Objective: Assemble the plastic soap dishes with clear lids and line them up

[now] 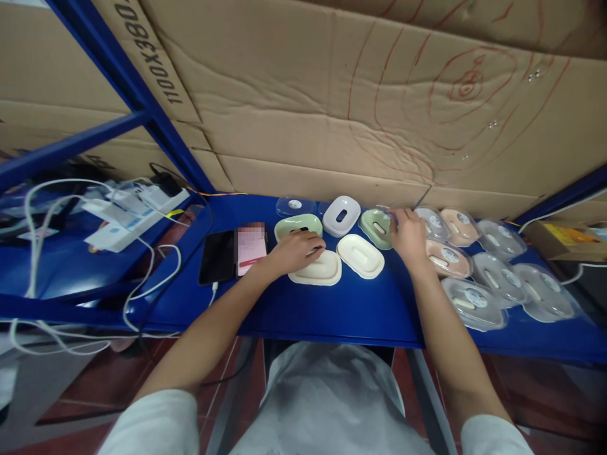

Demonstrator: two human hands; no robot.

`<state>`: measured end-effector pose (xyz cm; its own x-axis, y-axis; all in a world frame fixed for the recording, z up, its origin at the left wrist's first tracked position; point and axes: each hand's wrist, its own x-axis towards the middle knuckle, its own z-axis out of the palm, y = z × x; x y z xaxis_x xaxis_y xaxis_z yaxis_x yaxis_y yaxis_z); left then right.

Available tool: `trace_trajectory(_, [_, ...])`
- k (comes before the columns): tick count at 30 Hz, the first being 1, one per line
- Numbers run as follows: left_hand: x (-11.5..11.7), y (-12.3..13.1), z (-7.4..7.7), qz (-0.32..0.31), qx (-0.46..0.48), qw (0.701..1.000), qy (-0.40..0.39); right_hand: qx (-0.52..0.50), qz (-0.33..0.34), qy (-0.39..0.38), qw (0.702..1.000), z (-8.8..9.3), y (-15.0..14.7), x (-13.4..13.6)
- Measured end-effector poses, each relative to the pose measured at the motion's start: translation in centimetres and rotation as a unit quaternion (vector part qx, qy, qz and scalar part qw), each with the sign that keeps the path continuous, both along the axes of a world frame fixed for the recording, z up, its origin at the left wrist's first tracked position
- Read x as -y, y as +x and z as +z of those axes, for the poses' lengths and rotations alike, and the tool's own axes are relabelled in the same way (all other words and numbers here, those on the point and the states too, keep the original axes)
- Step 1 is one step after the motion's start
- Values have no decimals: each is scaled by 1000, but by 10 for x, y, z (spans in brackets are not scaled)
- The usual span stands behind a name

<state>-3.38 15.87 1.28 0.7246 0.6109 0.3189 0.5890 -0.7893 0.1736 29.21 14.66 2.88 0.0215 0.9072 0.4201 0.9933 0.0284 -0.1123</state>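
Observation:
My left hand (298, 250) lies across the near side of a light green oval soap dish (287, 226) and the far edge of a cream oval tray (322, 273), fingers stretched rightward and apart. At the right edge of another green soap dish (374, 227), my right hand (408, 235) has its fingers bent and closed on the rim; part of the grip is hidden. Between the hands sit a white soap dish (342, 215) with a dark slot and a second cream tray (361, 256).
Several soap dishes under clear lids, such as a peach one (459, 227), crowd the right side. A clear lid (294, 206) lies at the back. On the left are a black phone (217, 258), a pink-screened device (251, 246) and a power strip (135, 218) with cables.

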Motion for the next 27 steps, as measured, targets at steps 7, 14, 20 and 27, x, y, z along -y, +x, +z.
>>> trace_trajectory(7, [-1, -1, 0, 1, 3, 1000, 1, 9, 32, -73, 997, -18, -12, 2])
trace_trajectory(14, [-1, 0, -3, -2, -5, 1000, 5, -58, 100, -72, 991, -17, 1, -13])
trace_trajectory(20, [-1, 0, -4, -10, -17, 1000, 4, -88, 131, -57, 986, -16, 0, -13])
trace_trajectory(27, [-1, 1, -3, -16, -17, 1000, -3, -38, -200, 35, 978, -15, 45, -9])
